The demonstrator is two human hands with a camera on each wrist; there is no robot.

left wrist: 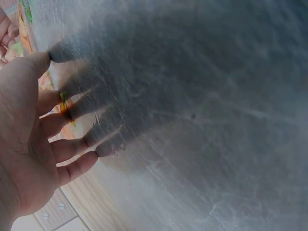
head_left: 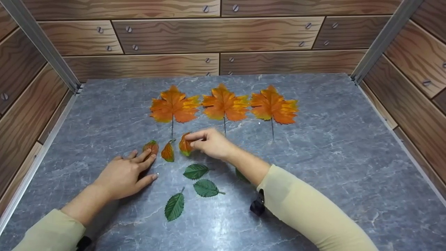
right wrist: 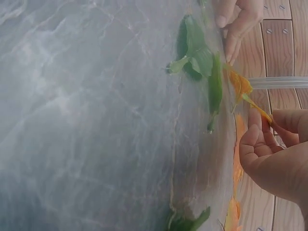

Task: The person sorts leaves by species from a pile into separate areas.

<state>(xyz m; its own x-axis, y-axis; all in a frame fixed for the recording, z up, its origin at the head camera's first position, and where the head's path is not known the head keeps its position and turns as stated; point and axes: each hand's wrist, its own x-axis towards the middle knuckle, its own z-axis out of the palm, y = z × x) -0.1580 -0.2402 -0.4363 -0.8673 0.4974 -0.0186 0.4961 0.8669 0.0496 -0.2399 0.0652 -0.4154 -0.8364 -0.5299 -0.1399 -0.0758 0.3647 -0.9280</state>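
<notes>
My left hand (head_left: 122, 174) lies with its fingers spread on the table, fingertips resting on a small red-green leaf (head_left: 151, 147). Between thumb and forefinger my right hand (head_left: 212, 143) pinches an orange leaf with a green edge (head_left: 185, 144); in the right wrist view this orange leaf (right wrist: 259, 109) stands on edge at the fingertips. Another small orange leaf (head_left: 168, 152) is between the two hands, its stem by the stem of the left maple leaf (head_left: 173, 106). Green leaves (head_left: 195, 171) lie nearer the front, one of them (head_left: 241, 175) partly hidden under my right forearm.
Two more orange maple leaves, a middle one (head_left: 224, 104) and a right one (head_left: 273, 106), complete a row toward the back of the grey marbled table (head_left: 348, 146). Wood-patterned walls (head_left: 219, 35) with metal corner posts (head_left: 386, 38) enclose the back and sides.
</notes>
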